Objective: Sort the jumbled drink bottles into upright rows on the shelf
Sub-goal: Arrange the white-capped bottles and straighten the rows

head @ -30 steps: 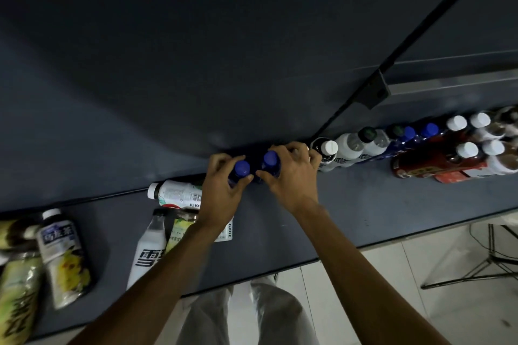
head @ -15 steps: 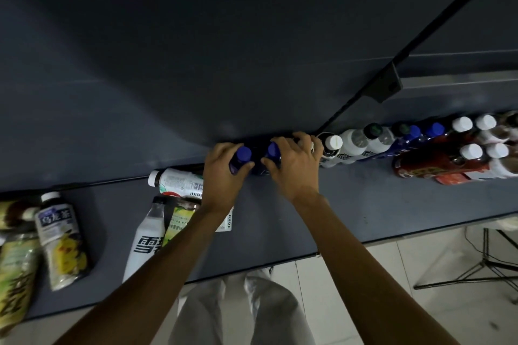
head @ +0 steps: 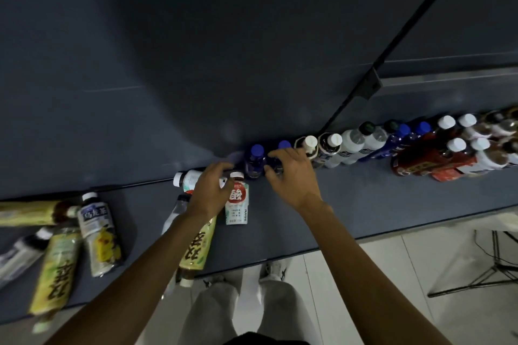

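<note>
While the far left of the shelf holds nothing but jumble, work there has not begun: a yellow-green tea bottle and an oolong tea bottle lie flat, with another bottle on its side behind them and a pale one at the edge, blurred. Near centre, more lie down: a white-capped bottle by the back wall, a clear bottle, a second yellow-green tea bottle under the forearm, a juice bottle. Left hand hovers over these, fingers loosely spread, grip released, holding nothing. Two blue-capped bottles stand upright at the back wall; right hand sits at the nearer one, fingers curled toward it, but whether it grips I cannot tell. Rightward, the upright row runs on, white, dark and blue caps, doubling to two ranks with red-labelled bottles. Judgement: roughly half sorted; right side done, left heap waiting.
</note>
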